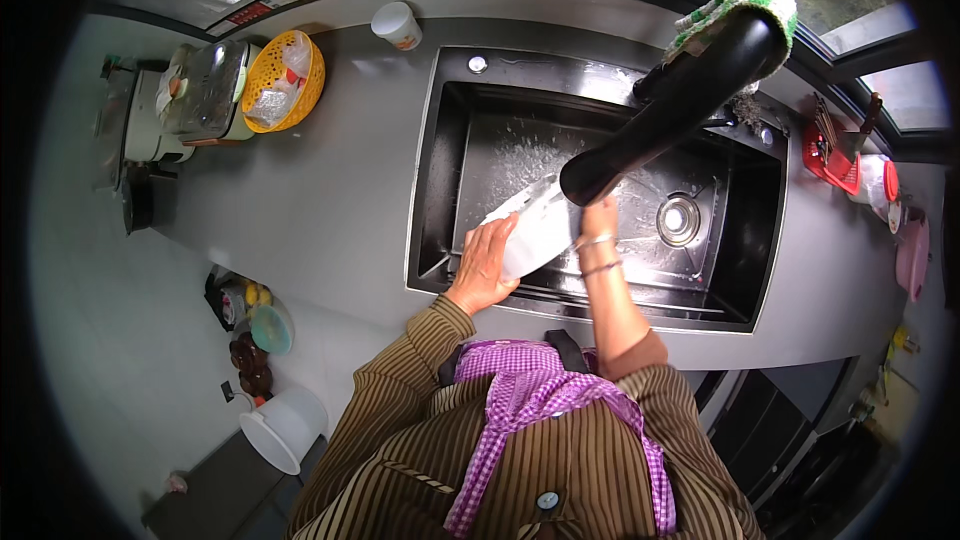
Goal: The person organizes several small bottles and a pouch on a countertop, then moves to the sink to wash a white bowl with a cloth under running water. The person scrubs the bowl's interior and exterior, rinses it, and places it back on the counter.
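Observation:
My left hand [486, 259] grips the near left edge of a white bowl-like vessel [536, 236], thumb below and fingers over its side. The vessel is tilted inside a black sink [750, 240]. My right hand [600, 217] is at the vessel's right side, partly hidden by the spout of a black faucet [675, 101]; whether its fingers grip the vessel cannot be made out. Water splashes on the basin floor beyond the vessel. A round metal drain strainer [679, 220] lies to the right of my right hand.
A green-and-white cloth [776, 4] hangs over the faucet. On the grey counter [337, 187] stand a yellow basket [315, 94] with plastic bags, a white tub [397, 26] and a lidded appliance [217, 90]. A red utensil holder [829, 161] holds a knife at right. A white bucket [281, 427] is lower left.

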{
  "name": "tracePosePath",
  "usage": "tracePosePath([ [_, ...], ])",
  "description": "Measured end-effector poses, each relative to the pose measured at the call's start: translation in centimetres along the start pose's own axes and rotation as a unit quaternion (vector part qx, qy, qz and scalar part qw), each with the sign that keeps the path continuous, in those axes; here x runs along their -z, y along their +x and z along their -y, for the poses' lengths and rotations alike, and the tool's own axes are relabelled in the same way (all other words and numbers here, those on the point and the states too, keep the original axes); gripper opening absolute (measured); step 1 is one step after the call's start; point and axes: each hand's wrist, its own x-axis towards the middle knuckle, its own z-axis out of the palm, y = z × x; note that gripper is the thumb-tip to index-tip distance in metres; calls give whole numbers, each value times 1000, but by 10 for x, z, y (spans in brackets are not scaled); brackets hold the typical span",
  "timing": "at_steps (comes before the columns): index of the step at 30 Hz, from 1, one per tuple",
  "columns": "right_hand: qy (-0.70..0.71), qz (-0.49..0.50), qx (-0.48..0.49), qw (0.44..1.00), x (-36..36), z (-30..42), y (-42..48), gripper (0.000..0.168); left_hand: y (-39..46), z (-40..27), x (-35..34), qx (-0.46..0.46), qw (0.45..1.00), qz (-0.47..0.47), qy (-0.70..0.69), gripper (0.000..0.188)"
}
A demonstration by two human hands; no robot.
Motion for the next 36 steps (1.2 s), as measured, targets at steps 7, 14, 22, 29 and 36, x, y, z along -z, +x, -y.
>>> tracePosePath([
  [7, 89, 85, 33, 992, -25, 21, -47, 27, -16, 0, 29, 30, 999, 37, -20, 110],
  [14, 51, 131, 87, 986, -42, 37, -130, 32, 38, -37, 56, 9, 999, 21, 40, 120],
  [22, -72, 84, 143, 984, -36, 23, -137, 35, 16, -45, 20, 66, 995, 61, 47, 125],
  [29, -221, 55, 185, 956, -3, 17, -53, 38, 3, -25, 3, 45, 998, 37, 26, 118],
  [36, -519, 62, 9, 853, 72, -2, 47, 40, -1, -18, 6, -41, 994, 86, 49, 109],
])
